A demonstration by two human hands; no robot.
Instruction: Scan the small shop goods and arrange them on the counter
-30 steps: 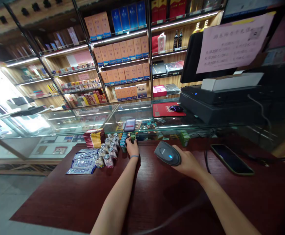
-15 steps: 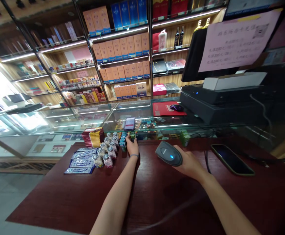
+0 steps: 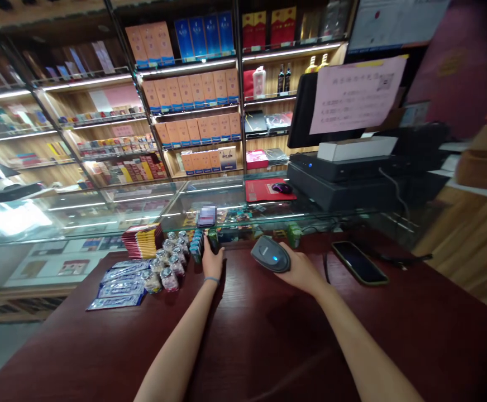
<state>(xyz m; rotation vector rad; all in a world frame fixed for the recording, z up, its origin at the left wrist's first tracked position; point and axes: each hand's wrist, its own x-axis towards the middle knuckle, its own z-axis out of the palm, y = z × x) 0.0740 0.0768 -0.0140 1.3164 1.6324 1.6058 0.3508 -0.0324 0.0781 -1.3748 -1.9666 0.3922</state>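
My left hand rests at the far part of the dark red wooden table, its thumb and fingers around a small green container. Just left of it runs a row of small teal containers. Several clear jars with silvery lids stand in rows further left. My right hand grips a grey barcode scanner with a blue light on it, held above the table. Another green container stands beyond the scanner, near the glass.
Blue-white packets and a stack of red-yellow packs lie left. A phone lies right. Behind are a glass counter, a mouse on a red mat, a monitor and stocked shelves.
The view has turned to the right, so everything sits further left in the picture and boxes at the right have appeared. Both hands keep nearly the same places over the table, still holding their things.
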